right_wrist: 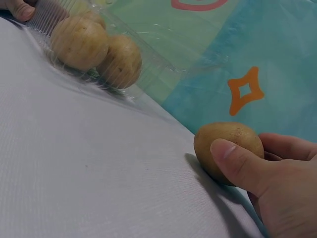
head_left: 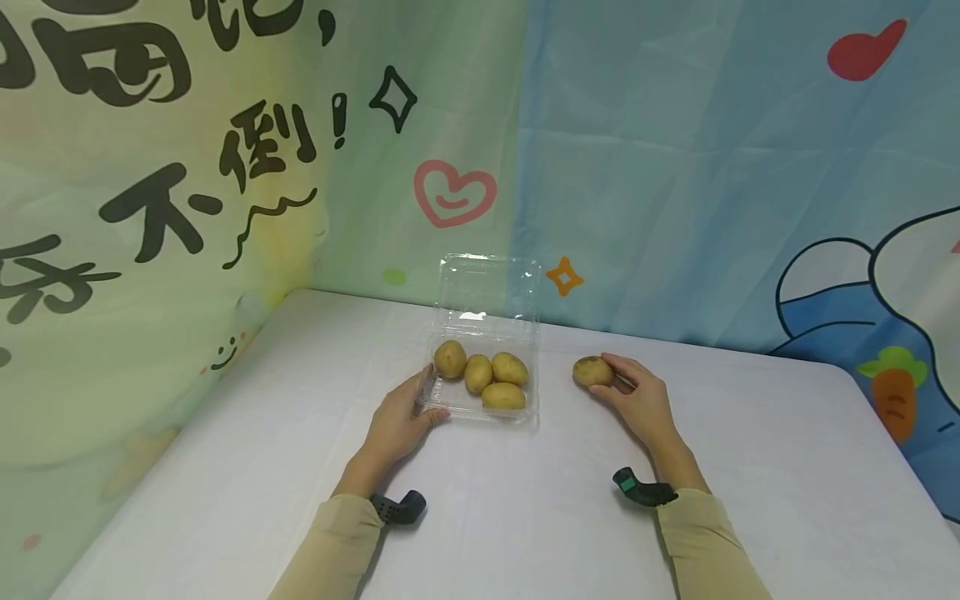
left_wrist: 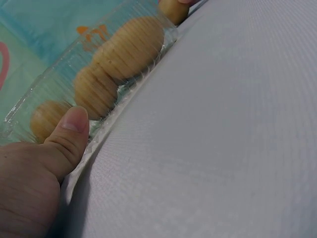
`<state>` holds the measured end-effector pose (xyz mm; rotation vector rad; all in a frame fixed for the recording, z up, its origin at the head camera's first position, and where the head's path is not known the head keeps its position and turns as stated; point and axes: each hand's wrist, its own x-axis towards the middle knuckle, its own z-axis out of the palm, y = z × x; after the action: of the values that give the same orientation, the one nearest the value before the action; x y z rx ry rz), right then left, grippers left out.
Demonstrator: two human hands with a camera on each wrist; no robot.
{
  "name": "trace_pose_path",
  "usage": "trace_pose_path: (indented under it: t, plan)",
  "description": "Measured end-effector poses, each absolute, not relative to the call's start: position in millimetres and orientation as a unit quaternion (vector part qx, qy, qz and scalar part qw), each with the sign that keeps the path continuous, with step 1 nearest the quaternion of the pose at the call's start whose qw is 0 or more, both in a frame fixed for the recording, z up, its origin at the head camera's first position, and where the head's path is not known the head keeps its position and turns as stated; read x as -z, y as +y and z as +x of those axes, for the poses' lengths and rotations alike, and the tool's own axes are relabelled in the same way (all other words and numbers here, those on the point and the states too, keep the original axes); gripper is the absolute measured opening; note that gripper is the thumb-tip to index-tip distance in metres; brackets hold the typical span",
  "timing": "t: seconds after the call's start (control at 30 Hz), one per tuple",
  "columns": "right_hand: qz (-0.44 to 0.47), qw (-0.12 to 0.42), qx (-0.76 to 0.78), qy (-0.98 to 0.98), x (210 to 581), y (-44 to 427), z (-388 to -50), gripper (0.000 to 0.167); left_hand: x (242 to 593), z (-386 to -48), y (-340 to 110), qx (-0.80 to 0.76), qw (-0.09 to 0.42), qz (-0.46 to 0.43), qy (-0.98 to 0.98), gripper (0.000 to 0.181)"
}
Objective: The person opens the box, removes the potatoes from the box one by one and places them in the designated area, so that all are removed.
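A clear plastic clamshell container sits on the table with its lid raised at the back. Several potatoes lie inside it. At the container's front left corner, my left hand grips the wall, thumb along the front and fingers at the left side. To the right of the container, my right hand holds a single potato between thumb and fingers. That potato has a darker patch on top. Whether it touches the table or hangs just above it, I cannot tell.
A white cloth covers the table. Close behind the table hangs a printed fabric backdrop, with another printed stretch along the left side. Each wrist wears a black camera mount, the left one and the right one.
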<state>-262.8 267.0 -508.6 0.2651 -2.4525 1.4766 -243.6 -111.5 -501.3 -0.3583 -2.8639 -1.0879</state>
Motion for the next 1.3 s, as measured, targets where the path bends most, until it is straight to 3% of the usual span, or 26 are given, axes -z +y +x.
trace_pose_path:
  t: [0.57, 0.93, 1.3]
  plan:
    - [0.103, 0.108, -0.513, -0.845, 507.3, 270.6, -264.6, 0.06, 501.5, -244.1, -110.1, 0.355, 0.034, -0.117, -0.927, 0.083]
    - [0.083, 0.048, -0.491, -0.866, 500.4, 272.6, -264.3, 0.069, 499.1, -242.6, -109.9, 0.354, 0.029, -0.111, -0.928, 0.083]
    - [0.074, 0.027, -0.489, -0.869, 501.3, 272.3, -264.0, 0.076, 498.5, -241.8, -110.7, 0.357, 0.03, -0.112, -0.927, 0.083]
